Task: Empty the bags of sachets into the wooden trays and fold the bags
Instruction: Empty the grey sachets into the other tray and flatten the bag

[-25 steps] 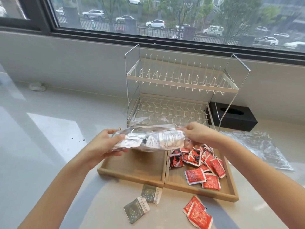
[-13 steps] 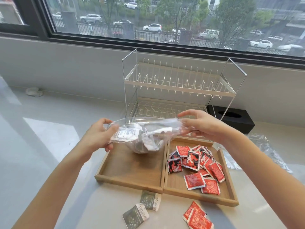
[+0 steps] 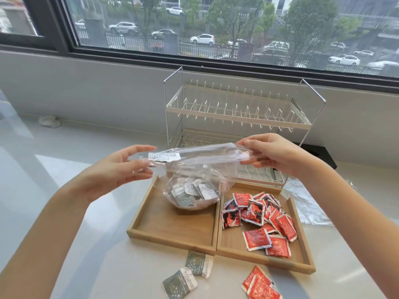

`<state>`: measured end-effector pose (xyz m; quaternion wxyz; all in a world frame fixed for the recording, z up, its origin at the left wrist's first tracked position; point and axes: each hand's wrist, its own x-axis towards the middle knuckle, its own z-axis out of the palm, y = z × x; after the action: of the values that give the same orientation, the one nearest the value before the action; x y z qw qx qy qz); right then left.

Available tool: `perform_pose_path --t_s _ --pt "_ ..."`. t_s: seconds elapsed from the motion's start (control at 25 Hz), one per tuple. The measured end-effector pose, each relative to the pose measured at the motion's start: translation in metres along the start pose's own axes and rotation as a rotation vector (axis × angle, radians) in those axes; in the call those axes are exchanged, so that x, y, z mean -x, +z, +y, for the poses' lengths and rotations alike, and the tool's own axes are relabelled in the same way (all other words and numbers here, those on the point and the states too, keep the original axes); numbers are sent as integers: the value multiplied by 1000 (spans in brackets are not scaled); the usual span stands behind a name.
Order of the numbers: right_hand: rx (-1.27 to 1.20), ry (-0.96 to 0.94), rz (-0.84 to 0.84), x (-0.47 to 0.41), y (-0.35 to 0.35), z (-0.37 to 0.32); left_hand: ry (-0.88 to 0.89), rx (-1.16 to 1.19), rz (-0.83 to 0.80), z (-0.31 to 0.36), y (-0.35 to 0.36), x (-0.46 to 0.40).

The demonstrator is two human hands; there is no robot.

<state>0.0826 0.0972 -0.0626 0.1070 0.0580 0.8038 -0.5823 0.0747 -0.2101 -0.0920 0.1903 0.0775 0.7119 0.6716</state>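
Observation:
A clear plastic bag (image 3: 200, 167) hangs over the left wooden tray (image 3: 172, 229), its belly full of grey-green sachets (image 3: 190, 192) sagging onto the tray floor. My left hand (image 3: 121, 169) pinches the bag's left top corner by the white label. My right hand (image 3: 274, 154) pinches the right top corner. The right wooden tray (image 3: 302, 253) holds a heap of red sachets (image 3: 259, 216).
Two grey-green sachets (image 3: 190, 275) and two red ones (image 3: 259, 283) lie on the counter before the trays. A wire dish rack (image 3: 235, 117) stands behind, a black tissue box (image 3: 319, 154) beside it. An empty clear bag (image 3: 306, 203) lies right of the trays.
Both hands lifted the bag and spread its top edge wider. The sachets slid down into the bag's bottom, which now rests in the left tray.

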Motion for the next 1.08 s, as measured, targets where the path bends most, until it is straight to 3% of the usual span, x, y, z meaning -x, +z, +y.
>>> perform_pose_path --t_s 0.2,0.28,0.36,0.48,0.68,0.88,1.08 --pt "28 19 31 -4 -1 -4 45 -313 281 14 7 -3" --pt "-80 30 14 -5 -3 -5 94 -358 338 19 7 -3" --pt "-339 42 -11 -5 -9 -9 163 -289 352 25 6 -4" --pt "-611 -4 -52 -2 -18 -19 278 13 307 40 5 -4" --pt "-377 -84 -61 2 -28 -39 417 100 348 68 5 -14" --pt "-389 -117 -22 6 -42 -55 500 86 335 84 11 -22" --pt "-365 -296 180 14 -47 -59 521 231 312 93 23 -32"
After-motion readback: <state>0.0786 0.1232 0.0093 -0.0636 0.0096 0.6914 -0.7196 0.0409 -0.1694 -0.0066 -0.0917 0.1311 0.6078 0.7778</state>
